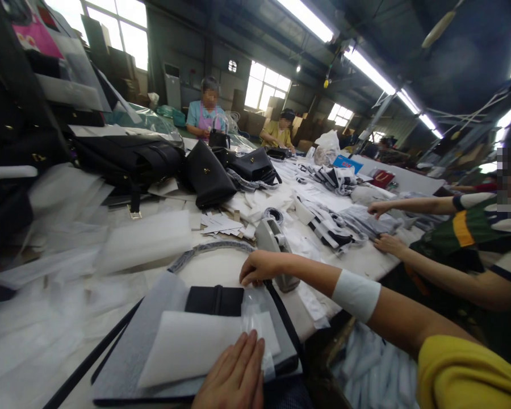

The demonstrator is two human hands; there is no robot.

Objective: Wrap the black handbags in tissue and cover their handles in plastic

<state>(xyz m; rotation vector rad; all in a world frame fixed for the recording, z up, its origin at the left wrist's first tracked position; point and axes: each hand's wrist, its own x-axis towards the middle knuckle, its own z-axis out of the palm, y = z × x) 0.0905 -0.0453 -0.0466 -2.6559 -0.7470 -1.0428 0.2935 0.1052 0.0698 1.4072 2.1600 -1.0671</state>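
My left hand (234, 378) lies flat, fingers together and stretched out, on a white foam sheet (183, 346). The sheet rests on a flat grey and black bag (132, 346) at the table's near edge. A black flap (215, 300) of the bag shows above the sheet, and clear plastic film (255, 318) covers its right side. My right hand (259, 267), on a yellow-sleeved arm with a white wristband, has its fingers curled down at the film's top edge. It sits just in front of a grey tape dispenser (275, 238). What the fingers pinch is hidden.
Black handbags (208, 176) and white wrapping sheets (145, 238) crowd the long table (221, 270). A co-worker in a striped shirt at right has both hands (385, 227) on striped fabric pieces (332, 227). Two more people (208, 113) work at the far end.
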